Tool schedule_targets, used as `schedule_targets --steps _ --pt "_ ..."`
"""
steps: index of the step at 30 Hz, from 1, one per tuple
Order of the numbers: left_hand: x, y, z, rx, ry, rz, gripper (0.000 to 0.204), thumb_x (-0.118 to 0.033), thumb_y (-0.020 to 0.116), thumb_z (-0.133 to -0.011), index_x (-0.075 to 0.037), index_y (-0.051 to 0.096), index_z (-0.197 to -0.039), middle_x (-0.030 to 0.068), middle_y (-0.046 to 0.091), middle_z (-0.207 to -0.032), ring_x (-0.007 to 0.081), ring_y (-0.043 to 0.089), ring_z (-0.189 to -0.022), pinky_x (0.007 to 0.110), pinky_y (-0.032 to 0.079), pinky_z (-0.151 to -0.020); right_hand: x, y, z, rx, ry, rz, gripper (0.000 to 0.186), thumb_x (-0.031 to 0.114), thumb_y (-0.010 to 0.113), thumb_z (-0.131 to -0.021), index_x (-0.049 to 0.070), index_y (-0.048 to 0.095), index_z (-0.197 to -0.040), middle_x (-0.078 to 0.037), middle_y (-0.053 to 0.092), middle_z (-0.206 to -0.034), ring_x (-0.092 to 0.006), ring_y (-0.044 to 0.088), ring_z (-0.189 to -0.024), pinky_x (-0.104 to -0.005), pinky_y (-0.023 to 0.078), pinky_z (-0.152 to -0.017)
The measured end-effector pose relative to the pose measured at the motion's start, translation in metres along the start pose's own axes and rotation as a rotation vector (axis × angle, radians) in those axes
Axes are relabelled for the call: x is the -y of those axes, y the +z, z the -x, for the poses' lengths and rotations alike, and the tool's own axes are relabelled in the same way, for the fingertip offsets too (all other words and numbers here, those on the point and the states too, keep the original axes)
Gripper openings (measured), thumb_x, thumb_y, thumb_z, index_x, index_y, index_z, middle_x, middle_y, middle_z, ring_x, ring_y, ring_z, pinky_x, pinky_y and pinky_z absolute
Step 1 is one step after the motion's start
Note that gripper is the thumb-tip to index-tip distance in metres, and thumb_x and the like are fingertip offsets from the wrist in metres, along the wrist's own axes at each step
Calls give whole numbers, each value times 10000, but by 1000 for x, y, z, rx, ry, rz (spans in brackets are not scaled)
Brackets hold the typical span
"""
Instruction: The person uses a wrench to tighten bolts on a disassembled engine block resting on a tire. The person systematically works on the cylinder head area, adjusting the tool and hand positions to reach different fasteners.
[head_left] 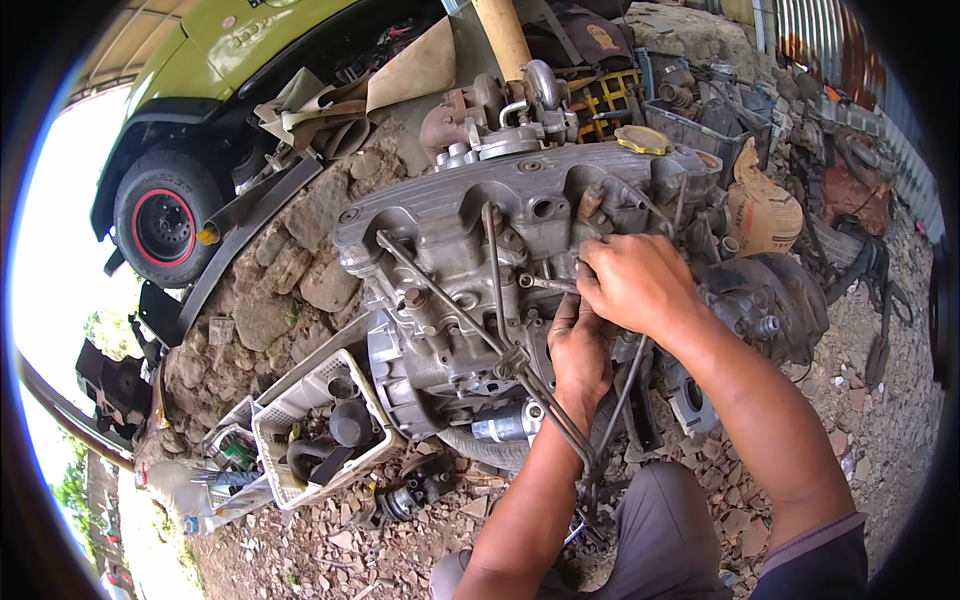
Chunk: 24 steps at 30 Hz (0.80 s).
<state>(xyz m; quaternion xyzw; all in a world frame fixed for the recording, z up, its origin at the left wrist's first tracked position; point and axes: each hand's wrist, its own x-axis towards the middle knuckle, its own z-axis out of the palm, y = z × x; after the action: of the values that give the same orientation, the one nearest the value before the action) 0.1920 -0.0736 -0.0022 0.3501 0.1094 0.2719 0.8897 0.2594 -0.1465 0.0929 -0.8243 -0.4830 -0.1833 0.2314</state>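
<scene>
A metal engine (455, 350) with a ribbed top cover (435, 215) sits in front of me, several thin steel pipes (430, 280) running down its side. My right hand (630, 285) is closed on a small wrench (550, 283) at the side of the engine, just below the cover. My left hand (580, 355) is right beneath it, fingers curled up beside the wrench; what they grip is hidden. The pipes pass by my left wrist and forearm.
A turbocharger (545, 115) and yellow cap (643, 138) sit atop the engine. A white crate of parts (280, 450) is at lower left, beside a stone wall (255, 330). A green vehicle (210, 55) stands behind. A paper sack (760, 210) and dark bin (720, 120) are at right.
</scene>
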Motion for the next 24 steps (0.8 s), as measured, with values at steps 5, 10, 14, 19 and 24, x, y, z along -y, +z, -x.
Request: schedule_targets --steps 5,10,14,19,24 --pt "2 0 -4 -65 7 -21 354 -103 507 -991 4 461 -1325 129 590 -1209 231 605 -1094 362 510 -938 0 1 0 -77 -2 -60 200 228 618 -829 31 651 -807 -167 666 -756 -373 653 -706 -471 523 -649" --pt "5 -2 -9 -121 5 -44 306 -136 486 -1007 26 482 -1266 135 601 -1178 241 621 -1070 356 530 -905 -7 6 -3 -286 17 -292 148 176 633 -850 29 637 -836 -172 654 -764 -380 641 -687 -439 502 -591" --pt "6 -11 -13 -145 -28 -100 292 -163 480 -1014 35 494 -1227 139 609 -1156 241 633 -1058 367 534 -903 -8 2 -4 -322 -12 -417 138 153 638 -869 18 622 -844 -163 627 -720 -318 615 -611 -383 482 -561" --pt "4 -21 -16 -196 -33 -215 233 -173 492 -1012 16 576 -1120 89 642 -1021 184 639 -927 339 537 -864 -33 -22 1 -301 58 -912 196 204 609 -922 24 643 -851 -17 611 -671 -132 575 -605 -283 446 -569" --pt "6 -23 -16 -204 -11 -206 214 -171 504 -1009 5 598 -1086 72 638 -980 159 623 -862 313 536 -833 -126 -82 69 -489 390 -461 288 271 594 -944 -2 663 -1003 -25 617 -751 -101 558 -701 -250 439 -651"
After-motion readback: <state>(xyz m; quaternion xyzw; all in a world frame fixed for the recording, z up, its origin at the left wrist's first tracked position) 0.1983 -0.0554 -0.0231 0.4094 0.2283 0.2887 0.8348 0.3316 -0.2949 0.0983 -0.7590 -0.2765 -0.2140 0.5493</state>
